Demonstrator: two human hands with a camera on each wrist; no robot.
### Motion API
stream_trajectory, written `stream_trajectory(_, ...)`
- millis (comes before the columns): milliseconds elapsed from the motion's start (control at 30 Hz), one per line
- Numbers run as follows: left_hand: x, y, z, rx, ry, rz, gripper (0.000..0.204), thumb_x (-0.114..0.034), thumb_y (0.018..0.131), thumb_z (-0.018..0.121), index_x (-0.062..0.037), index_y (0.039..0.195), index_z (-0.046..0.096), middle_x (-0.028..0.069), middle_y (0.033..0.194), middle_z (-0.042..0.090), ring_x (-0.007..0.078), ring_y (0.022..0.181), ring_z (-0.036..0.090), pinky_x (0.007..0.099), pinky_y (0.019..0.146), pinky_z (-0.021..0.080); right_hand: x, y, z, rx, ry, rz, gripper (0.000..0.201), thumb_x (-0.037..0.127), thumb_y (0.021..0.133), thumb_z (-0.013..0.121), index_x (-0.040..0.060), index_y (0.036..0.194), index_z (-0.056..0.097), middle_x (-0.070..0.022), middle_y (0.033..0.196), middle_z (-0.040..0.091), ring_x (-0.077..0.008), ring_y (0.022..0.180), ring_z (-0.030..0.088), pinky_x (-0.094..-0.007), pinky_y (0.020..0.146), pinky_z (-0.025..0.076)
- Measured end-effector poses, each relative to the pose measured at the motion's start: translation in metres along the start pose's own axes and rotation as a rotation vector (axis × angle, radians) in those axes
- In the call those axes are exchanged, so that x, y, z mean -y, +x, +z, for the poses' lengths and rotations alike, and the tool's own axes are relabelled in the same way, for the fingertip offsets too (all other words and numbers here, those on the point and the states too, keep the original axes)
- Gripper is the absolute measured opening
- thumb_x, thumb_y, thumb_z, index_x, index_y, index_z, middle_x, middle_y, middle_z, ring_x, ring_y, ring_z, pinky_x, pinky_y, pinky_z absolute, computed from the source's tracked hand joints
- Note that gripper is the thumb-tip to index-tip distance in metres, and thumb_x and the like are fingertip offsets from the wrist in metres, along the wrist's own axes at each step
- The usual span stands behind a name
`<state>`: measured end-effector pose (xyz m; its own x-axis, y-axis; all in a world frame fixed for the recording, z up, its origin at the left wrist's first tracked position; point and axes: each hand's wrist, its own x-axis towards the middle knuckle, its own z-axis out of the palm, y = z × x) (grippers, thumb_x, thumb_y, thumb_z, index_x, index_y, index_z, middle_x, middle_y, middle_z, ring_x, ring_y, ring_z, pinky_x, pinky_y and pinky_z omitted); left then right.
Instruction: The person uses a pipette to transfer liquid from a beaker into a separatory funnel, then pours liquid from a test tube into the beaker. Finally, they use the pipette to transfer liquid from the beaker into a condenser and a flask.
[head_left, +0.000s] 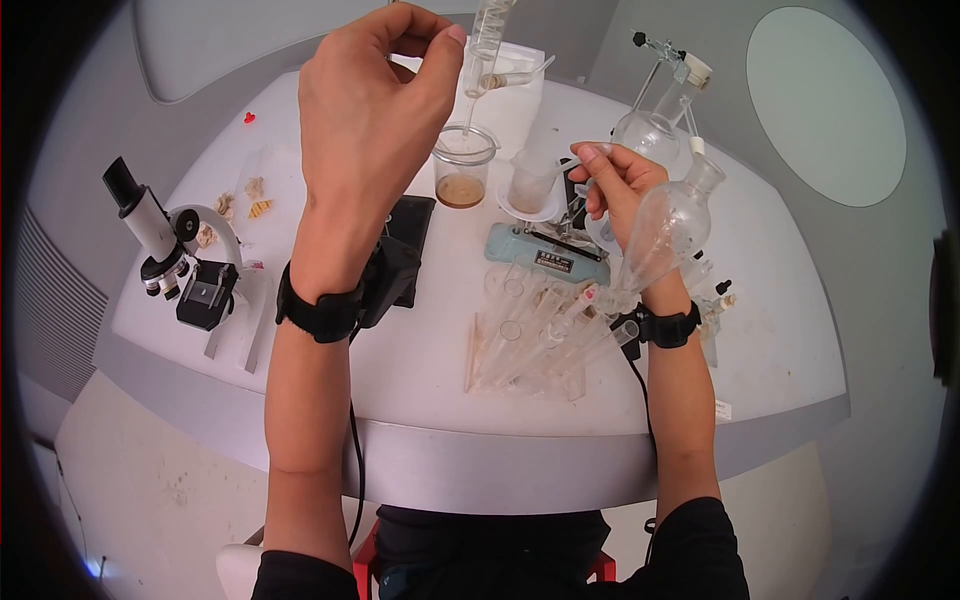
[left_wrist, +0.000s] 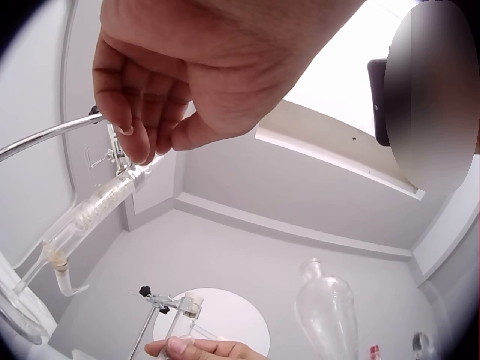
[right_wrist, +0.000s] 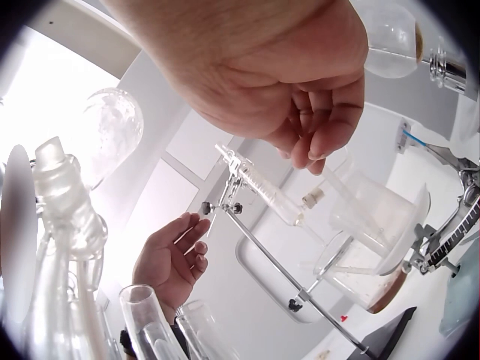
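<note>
My left hand [head_left: 380, 90] is raised beside the upper part of a glass coil condenser [head_left: 488, 35], which a stand clamp [left_wrist: 118, 156] holds. Its fingers are loosely curled, with nothing visible between them in the right wrist view. Below the condenser, a clear beaker [head_left: 462, 160] contains a little brown liquid [head_left: 461, 191]. My right hand [head_left: 620, 178] pinches a clear rod [right_wrist: 351, 196] between thumb and fingers. The rod slants down into a second, translucent beaker [head_left: 532, 188] on the white pan [head_left: 515, 215] of a pale blue balance [head_left: 545, 252].
Several test tubes [head_left: 530, 335] lean in a clear rack in front. Close to my right forearm rises a pear-shaped glass vessel [head_left: 668, 228]. A round flask [head_left: 645, 132] is on a stand behind. To the left are a microscope [head_left: 165, 235] and a red stopper [head_left: 249, 118].
</note>
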<state>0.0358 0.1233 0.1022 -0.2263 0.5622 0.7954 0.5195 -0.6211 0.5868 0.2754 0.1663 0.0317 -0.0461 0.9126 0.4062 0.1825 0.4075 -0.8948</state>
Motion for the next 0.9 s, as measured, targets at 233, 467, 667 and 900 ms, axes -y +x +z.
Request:
stream_trajectory(233, -0.0010, -0.0007, 0.0013, 0.000, 0.000, 0.004, 0.029, -0.028, 0.091, 0.069, 0.0011, 0.097, 0.073, 0.0067, 0.085, 0.074, 0.0101, 0.068, 0.064, 0.0256, 0.064, 0.054, -0.0020, 0.0007, 0.0000, -0.003, -0.030, -0.016, 0.029, 0.031, 0.096, 0.067, 0.0025, 0.094, 0.074, 0.0004, 0.072, 0.067, -0.0022, 0.054, 0.052, -0.0189, 0.049, 0.045)
stream_trajectory(467, -0.0026, -0.0012, 0.0006, 0.004, 0.008, -0.003, 0.030, -0.028, 0.091, 0.069, 0.0007, 0.096, 0.073, 0.0067, 0.085, 0.074, 0.0105, 0.068, 0.065, 0.0254, 0.064, 0.054, 0.0006, -0.0013, 0.0011, -0.008, -0.044, -0.011, 0.029, 0.026, 0.098, 0.067, -0.0006, 0.106, 0.074, -0.0032, 0.080, 0.070, -0.0035, 0.057, 0.052, -0.0194, 0.052, 0.043)
stream_trajectory(667, -0.0013, -0.0007, 0.0006, -0.003, 0.006, -0.006, 0.030, -0.029, 0.091, 0.069, 0.0009, 0.097, 0.073, 0.0067, 0.085, 0.074, 0.0106, 0.067, 0.065, 0.0254, 0.064, 0.054, -0.0005, -0.0013, 0.0019, -0.013, -0.049, -0.013, 0.027, 0.024, 0.098, 0.067, -0.0004, 0.107, 0.074, -0.0034, 0.080, 0.071, -0.0036, 0.058, 0.052, -0.0194, 0.052, 0.043)
stream_trajectory(900, 0.0001, -0.0013, 0.0017, -0.002, 0.013, 0.005, 0.031, -0.029, 0.091, 0.069, 0.0012, 0.097, 0.073, 0.0066, 0.085, 0.074, 0.0103, 0.068, 0.065, 0.0253, 0.064, 0.054, -0.0013, -0.0010, 0.0013, -0.021, -0.079, -0.004, 0.027, 0.025, 0.098, 0.067, 0.0004, 0.107, 0.075, -0.0037, 0.080, 0.071, -0.0034, 0.057, 0.052, -0.0193, 0.052, 0.044)
